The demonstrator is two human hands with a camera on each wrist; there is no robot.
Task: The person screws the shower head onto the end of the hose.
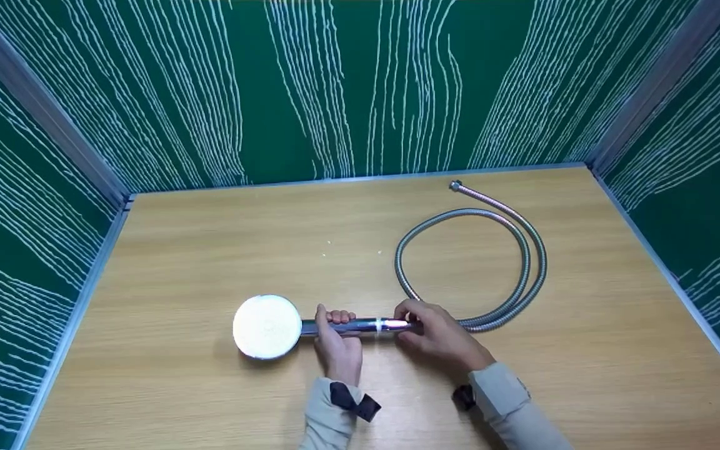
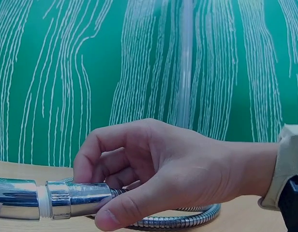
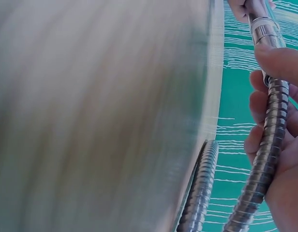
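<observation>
Wood-grain table, blurred in right wrist view. Ribbed metal hose loops on it, partly hidden by right hand. Shower head left of hose: round, glare-washed, detail unreadable. Left hand wraps its glossy handle; right pinches chrome connector. White ridged ring between; thread engagement unclear.

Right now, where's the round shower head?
In the head view, the shower head is left of centre along the wooden table, just left of the left hand, which grips its handle.
</observation>
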